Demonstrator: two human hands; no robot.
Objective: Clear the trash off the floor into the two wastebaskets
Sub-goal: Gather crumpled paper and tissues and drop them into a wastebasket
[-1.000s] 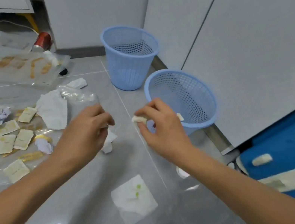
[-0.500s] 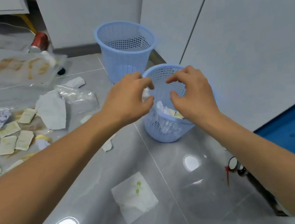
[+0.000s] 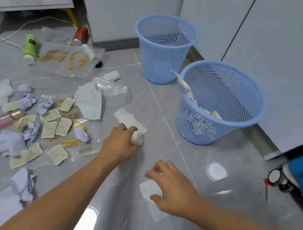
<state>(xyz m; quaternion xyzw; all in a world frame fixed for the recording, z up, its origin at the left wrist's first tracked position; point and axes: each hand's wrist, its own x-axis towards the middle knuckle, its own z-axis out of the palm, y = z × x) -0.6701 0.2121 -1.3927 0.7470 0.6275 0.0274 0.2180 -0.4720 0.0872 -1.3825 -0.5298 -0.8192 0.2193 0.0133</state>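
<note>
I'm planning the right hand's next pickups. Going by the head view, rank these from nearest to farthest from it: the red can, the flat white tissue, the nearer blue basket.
1. flat white tissue, under the right hand.
2. nearer blue basket, ahead to its right.
3. red can, far ahead on the left.

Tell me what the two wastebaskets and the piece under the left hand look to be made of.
Near wastebasket and far wastebasket: likely moulded plastic, matte light blue, with lattice walls you see through. White piece gripped by the left hand: probably soft tissue paper, crumpled and limp.
</note>
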